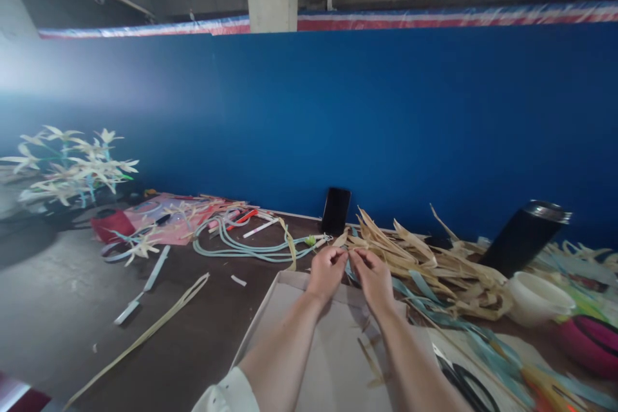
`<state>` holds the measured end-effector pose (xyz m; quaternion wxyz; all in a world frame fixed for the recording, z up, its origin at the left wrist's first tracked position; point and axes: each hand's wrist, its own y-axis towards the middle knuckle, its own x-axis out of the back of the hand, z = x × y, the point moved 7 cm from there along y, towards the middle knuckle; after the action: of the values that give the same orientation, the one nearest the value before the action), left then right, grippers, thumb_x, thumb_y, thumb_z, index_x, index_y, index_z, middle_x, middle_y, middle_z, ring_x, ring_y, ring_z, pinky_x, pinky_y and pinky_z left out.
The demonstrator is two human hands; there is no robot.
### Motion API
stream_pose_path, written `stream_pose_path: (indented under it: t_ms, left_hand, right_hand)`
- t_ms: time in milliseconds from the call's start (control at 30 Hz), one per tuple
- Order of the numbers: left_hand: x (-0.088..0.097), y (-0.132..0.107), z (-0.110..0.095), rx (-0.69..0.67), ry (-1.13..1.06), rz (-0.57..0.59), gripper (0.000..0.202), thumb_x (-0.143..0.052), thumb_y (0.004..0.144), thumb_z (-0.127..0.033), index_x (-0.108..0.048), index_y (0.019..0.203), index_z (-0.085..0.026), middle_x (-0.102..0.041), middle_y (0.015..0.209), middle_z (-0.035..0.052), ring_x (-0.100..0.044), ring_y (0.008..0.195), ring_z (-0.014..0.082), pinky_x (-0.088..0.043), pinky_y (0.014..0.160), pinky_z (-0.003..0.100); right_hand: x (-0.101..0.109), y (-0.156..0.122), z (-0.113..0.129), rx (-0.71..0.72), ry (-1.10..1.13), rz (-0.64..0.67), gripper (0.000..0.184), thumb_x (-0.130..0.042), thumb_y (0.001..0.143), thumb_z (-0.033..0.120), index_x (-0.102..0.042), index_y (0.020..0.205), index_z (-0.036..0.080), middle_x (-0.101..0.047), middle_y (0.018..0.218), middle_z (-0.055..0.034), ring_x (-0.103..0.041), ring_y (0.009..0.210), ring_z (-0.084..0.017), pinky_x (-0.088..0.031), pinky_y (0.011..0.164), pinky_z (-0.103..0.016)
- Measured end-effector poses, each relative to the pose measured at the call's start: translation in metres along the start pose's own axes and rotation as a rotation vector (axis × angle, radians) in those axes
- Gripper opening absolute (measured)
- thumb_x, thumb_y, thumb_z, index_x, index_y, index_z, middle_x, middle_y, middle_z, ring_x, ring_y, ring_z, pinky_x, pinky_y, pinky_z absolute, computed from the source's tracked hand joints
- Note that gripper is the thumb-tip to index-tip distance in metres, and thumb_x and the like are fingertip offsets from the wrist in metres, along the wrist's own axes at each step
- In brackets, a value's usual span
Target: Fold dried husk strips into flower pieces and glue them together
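My left hand (327,273) and my right hand (373,275) are close together above the far edge of a shallow cardboard tray (326,335). On both hands the thumb and fingers are pinched, almost meeting. Whatever lies between the fingertips is too small to make out. Just beyond my right hand spreads a pile of dried corn husks (415,251). Pale blue strips (425,288) trail alongside it. A dark smartphone (337,210) leans against the blue wall, right behind my hands. Coiled pale blue cords (241,251) lie to the left of my left hand.
At right are black-handled scissors (466,380), a white bowl (538,296), a tilted black thermos (524,238) and a pink container (589,342). On the left lie a long pale husk strip (145,335), a red spool-like item (113,225) and handmade white flowers (77,164). A blue wall (386,116) bounds the table.
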<state>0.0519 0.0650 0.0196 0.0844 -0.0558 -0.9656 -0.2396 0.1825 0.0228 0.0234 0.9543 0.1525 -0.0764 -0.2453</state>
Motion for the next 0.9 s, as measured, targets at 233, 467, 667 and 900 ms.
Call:
stream_pose_path:
  t_ms: [233,467,667,900]
  left_hand:
    - [-0.001,-0.001,-0.003,-0.034,0.063,0.006,0.018,-0.052,0.081,-0.027,-0.064,0.072,-0.016,-0.063,0.075,0.0022,-0.055,0.073,0.0136,-0.041,0.070,0.024]
    - [-0.003,-0.002,-0.003,-0.046,0.111,0.011,0.017,-0.052,0.080,-0.025,-0.060,0.067,-0.016,-0.057,0.069,0.0006,-0.052,0.068,0.0123,-0.037,0.065,0.023]
    - [-0.005,-0.003,-0.008,-0.052,0.116,0.016,0.018,-0.052,0.080,-0.023,-0.059,0.065,-0.016,-0.054,0.067,-0.0002,-0.050,0.066,0.0113,-0.036,0.063,0.023]
    - [-0.003,-0.003,-0.007,-0.042,0.106,0.018,0.018,-0.052,0.080,-0.026,-0.061,0.068,-0.016,-0.057,0.069,0.0001,-0.051,0.068,0.0114,-0.036,0.064,0.022]
  right_hand:
    - [0.001,0.000,0.000,-0.012,-0.053,-0.006,0.038,-0.063,0.069,0.052,-0.068,0.076,0.015,-0.060,0.062,-0.0031,-0.050,0.058,-0.015,-0.035,0.052,-0.025]
    - [0.002,0.001,-0.012,-0.065,0.040,-0.034,0.036,-0.065,0.068,0.050,-0.066,0.072,0.015,-0.051,0.053,0.0011,-0.040,0.049,-0.011,-0.030,0.047,-0.024]
    - [0.002,0.003,-0.021,-0.103,0.152,-0.057,0.036,-0.068,0.066,0.050,-0.064,0.070,0.015,-0.050,0.052,0.0015,-0.039,0.048,-0.010,-0.029,0.044,-0.023]
    - [-0.002,0.004,-0.025,-0.155,0.196,0.052,0.036,-0.069,0.066,0.050,-0.066,0.077,0.016,-0.047,0.052,0.0036,-0.035,0.045,-0.008,-0.023,0.040,-0.020]
